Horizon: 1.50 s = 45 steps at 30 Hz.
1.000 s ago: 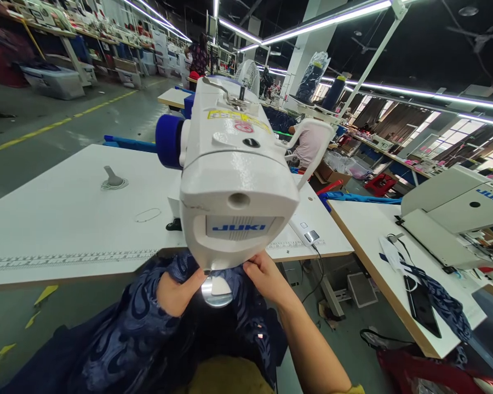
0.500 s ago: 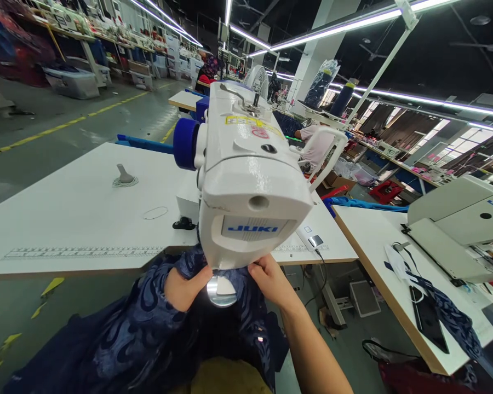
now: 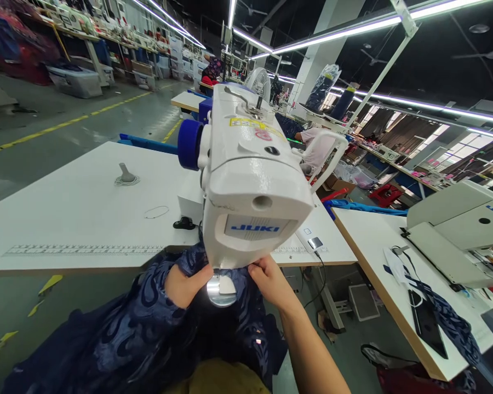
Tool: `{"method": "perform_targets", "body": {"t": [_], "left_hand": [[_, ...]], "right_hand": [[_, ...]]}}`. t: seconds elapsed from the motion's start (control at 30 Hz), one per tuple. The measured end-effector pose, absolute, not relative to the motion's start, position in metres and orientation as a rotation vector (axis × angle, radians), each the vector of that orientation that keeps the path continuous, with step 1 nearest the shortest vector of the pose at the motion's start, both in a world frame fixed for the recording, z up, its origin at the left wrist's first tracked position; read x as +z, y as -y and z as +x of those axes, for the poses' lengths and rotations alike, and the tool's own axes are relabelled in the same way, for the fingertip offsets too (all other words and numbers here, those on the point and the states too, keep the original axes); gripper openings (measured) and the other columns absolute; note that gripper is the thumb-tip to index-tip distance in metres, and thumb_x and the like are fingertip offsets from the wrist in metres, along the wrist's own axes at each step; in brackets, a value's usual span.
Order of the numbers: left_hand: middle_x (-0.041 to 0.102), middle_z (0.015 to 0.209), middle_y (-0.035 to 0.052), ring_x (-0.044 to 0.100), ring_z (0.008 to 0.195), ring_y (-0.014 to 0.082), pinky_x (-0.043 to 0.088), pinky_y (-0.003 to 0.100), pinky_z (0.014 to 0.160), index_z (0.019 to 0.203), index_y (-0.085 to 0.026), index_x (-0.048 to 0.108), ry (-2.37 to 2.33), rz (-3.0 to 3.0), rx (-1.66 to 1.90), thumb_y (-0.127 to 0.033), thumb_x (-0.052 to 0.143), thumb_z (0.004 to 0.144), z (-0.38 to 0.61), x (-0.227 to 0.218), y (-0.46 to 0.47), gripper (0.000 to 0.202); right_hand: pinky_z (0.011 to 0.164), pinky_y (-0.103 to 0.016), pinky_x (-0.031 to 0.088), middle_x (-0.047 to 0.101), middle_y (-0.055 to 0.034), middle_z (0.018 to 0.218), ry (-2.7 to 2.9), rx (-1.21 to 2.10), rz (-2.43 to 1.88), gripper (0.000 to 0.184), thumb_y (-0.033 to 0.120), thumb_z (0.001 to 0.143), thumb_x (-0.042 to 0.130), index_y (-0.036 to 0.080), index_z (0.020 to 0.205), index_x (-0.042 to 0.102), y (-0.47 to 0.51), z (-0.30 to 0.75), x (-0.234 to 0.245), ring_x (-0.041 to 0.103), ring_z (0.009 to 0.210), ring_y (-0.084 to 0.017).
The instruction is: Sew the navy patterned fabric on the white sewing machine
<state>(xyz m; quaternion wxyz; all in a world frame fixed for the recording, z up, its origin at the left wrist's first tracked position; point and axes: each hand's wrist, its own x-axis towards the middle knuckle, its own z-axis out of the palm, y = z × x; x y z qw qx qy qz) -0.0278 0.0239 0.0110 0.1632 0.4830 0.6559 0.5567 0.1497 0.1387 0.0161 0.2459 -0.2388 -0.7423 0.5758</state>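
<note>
A white sewing machine (image 3: 258, 180) with a blue handwheel stands straight ahead. Dark navy patterned fabric (image 3: 127, 328) runs under its head and hangs down over the front. My left hand (image 3: 184, 285) is closed on the fabric left of the needle area, thumb on top and the other fingers hidden in the folds. On the right, my right hand (image 3: 269, 276) pinches the fabric close beneath the machine head. Between the hands is a bright round metal plate (image 3: 222, 290). The needle and presser foot are hidden by the machine head.
The white table (image 3: 82, 213) has a printed ruler along its front edge. A grey cone-shaped piece with coiled cord (image 3: 126, 175) stands on it. At right, another table (image 3: 378, 230) bears a second sewing machine (image 3: 460, 224) and a black phone (image 3: 427, 325). A person sits beyond the machine.
The view has shifted very slightly, so the machine sits a little further right in the picture. Both hands keep their hold on the fabric in nearly the same place.
</note>
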Motion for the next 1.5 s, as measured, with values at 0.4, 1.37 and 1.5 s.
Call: {"method": "perform_targets", "body": {"t": [0.4, 1.37, 1.5], "left_hand": [[0.054, 0.039, -0.0042, 0.055, 0.040, 0.0159, 0.047, 0.028, 0.045, 0.067, -0.023, 0.059, -1.594, 0.602, 1.618, -0.051, 0.041, 0.087, -0.013, 0.025, -0.009, 0.039], [0.067, 0.051, 0.0009, 0.058, 0.042, 0.0147, 0.048, 0.025, 0.045, 0.079, -0.022, 0.063, -1.619, 0.647, 1.661, -0.054, 0.054, 0.086, -0.019, 0.025, 0.015, 0.034], [0.067, 0.053, 0.0001, 0.060, 0.045, 0.0149, 0.047, 0.024, 0.045, 0.088, -0.020, 0.060, -1.627, 0.665, 1.542, -0.060, 0.055, 0.083, -0.021, 0.023, 0.017, 0.041]], "right_hand": [[0.083, -0.028, 0.043, 0.057, -0.0012, 0.089, 1.967, 1.591, -0.618, 0.011, 0.021, 0.087, 0.048, 0.023, 0.096, 0.052, -0.132, 0.151, 0.003, 0.054, 0.086, -0.017], [0.095, -0.035, 0.043, 0.061, -0.0047, 0.099, 1.918, 1.586, -0.595, 0.022, 0.042, 0.092, 0.056, 0.023, 0.102, 0.053, -0.124, 0.150, 0.001, 0.058, 0.096, -0.019], [0.081, -0.030, 0.045, 0.058, -0.0012, 0.089, 1.928, 1.551, -0.664, 0.021, 0.039, 0.090, 0.058, 0.022, 0.102, 0.053, -0.122, 0.153, 0.004, 0.055, 0.081, -0.015]]}}
